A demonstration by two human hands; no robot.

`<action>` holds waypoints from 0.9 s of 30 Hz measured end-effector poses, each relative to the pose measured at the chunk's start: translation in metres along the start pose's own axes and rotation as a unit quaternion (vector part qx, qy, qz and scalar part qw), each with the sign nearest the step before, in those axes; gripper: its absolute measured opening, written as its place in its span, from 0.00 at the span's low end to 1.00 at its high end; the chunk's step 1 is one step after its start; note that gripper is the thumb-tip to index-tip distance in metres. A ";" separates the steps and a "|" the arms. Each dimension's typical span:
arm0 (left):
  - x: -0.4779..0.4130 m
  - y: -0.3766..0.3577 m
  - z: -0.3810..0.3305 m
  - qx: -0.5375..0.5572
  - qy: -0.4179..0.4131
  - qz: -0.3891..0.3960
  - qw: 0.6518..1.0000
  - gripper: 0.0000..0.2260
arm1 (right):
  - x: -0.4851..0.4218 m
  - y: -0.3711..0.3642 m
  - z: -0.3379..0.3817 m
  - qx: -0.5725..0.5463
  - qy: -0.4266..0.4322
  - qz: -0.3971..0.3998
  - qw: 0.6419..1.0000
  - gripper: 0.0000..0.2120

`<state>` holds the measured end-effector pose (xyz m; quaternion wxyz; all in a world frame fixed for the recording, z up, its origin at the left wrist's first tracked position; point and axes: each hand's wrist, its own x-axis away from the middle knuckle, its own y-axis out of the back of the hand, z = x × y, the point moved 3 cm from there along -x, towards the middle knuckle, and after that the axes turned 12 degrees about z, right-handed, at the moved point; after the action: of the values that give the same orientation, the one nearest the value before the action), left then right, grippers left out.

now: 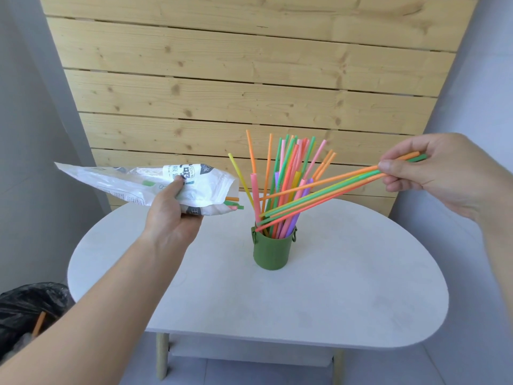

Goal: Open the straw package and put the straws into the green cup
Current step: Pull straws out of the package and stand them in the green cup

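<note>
A green cup [272,252] stands near the middle of the white table [347,295], filled with several upright coloured straws [288,173]. My right hand [433,173] pinches the far ends of a few orange and green straws [327,194] at the upper right; their lower ends reach the cup's rim. My left hand [173,211] holds the white straw package [138,184] in the air left of the cup, lying almost level. Its open mouth faces the cup, and a few straw tips [234,203] stick out of it.
A wooden plank wall [249,79] rises behind the table. A black rubbish bag [27,312] with an orange straw in it sits at the lower left, beside the table. The table has a lower shelf and light wooden legs.
</note>
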<state>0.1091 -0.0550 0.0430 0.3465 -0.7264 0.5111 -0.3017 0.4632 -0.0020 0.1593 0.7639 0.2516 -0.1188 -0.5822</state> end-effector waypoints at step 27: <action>0.000 0.010 -0.004 -0.048 -0.028 -0.017 0.998 0.08 | -0.042 -0.048 0.044 0.202 0.029 0.065 0.977 0.04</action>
<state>0.1007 -0.0579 0.0372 0.3198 -0.7591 0.5028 -0.2621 0.3897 0.0179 0.1759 0.7367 0.4092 -0.2283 -0.4875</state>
